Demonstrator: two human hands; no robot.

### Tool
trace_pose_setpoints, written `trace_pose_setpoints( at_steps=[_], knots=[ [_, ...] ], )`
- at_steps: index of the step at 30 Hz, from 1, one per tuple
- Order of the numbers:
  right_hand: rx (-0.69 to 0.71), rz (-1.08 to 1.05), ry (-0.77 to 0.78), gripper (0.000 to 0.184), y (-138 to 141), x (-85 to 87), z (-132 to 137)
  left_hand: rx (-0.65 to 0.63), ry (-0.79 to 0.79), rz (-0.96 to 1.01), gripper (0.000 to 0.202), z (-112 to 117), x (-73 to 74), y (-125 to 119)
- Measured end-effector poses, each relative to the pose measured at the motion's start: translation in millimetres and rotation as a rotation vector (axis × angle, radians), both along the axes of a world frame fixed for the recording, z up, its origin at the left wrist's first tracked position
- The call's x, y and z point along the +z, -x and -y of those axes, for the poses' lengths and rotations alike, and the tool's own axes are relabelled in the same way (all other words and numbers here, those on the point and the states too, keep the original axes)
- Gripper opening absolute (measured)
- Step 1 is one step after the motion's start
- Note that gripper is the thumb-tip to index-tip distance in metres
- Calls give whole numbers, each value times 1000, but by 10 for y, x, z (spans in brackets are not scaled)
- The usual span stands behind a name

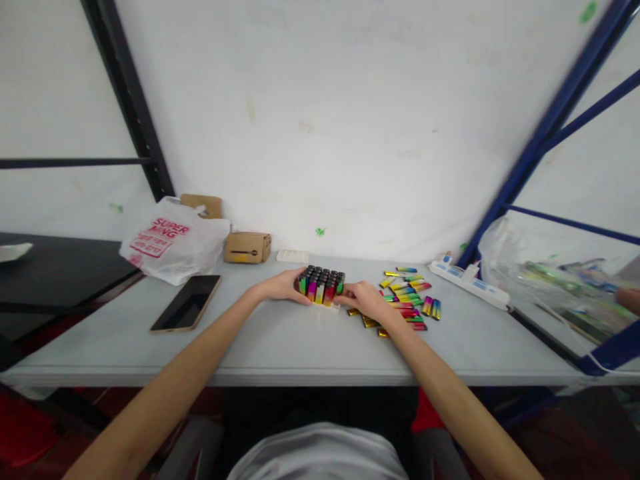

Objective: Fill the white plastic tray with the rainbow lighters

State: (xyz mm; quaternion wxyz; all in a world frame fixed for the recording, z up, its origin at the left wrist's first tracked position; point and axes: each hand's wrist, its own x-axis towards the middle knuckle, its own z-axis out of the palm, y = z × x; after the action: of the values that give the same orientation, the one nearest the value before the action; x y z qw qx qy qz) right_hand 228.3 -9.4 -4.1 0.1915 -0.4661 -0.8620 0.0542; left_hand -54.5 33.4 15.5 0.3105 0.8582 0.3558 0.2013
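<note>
In the middle of the table, a packed block of lighters [325, 283] stands upright in rows, with black tops and shiny green, pink, yellow and red bodies. A pale tray edge [334, 307] shows under its front right corner. My left hand [286, 287] is wrapped round the block's left side, the thumb at the front. My right hand [364, 297] closes on the right side near the tray edge; its fingertips are partly hidden. Beside and partly behind my right forearm lies a loose pile of colourful metallic lighters [407, 290], several of them overlapping.
On the left are a black phone [187, 304], a white plastic bag [175, 243] and a small cardboard box [248, 247]. A white strip [293, 256] lies by the wall. A power strip [470, 283] runs along the right, near a blue frame post [525, 160]. Another person's hand [628, 300] shows at far right.
</note>
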Motion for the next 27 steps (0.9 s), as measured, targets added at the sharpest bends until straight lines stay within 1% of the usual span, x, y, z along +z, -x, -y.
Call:
trace_pose_setpoints(
  at_steps=[4,6,7,8,10,11,13,15,17,18,21,24,27],
  knots=[
    [-15,-68,-29,41,-172,50,-47,13,-9,-9,91,4,4,0],
    [-59,-61,-61,40,-299,59,-92,20,-12,-24,92,-1,0,3],
    [-104,-43,-85,39,-370,50,-119,16,-12,-28,92,-3,-1,4],
    [-168,-18,-115,36,-445,30,-150,9,-11,-28,92,-4,0,5],
    [-338,44,-174,29,-605,-40,-218,-4,-15,-24,92,-6,5,6],
    [-434,74,-194,30,-686,-84,-252,-4,-17,-25,92,-5,9,5],
    [-594,119,-200,40,-841,-173,-317,11,-16,-35,94,-3,18,4],
    [-682,140,-168,50,-971,-241,-372,26,-10,-43,94,-2,25,2],
    [-709,141,-99,54,-1060,-273,-414,27,-7,-41,94,-3,23,1],
    [-701,140,-56,53,-1088,-277,-432,25,-9,-39,94,-6,19,2],
    [-633,148,27,45,-1114,-257,-475,13,-23,-26,92,-23,-10,11],
    [-608,164,11,41,-1089,-231,-504,7,-48,-9,92,-48,-46,24],
    [-615,167,-35,43,-1061,-230,-523,4,-51,-3,91,-65,-65,35]
  ],
)
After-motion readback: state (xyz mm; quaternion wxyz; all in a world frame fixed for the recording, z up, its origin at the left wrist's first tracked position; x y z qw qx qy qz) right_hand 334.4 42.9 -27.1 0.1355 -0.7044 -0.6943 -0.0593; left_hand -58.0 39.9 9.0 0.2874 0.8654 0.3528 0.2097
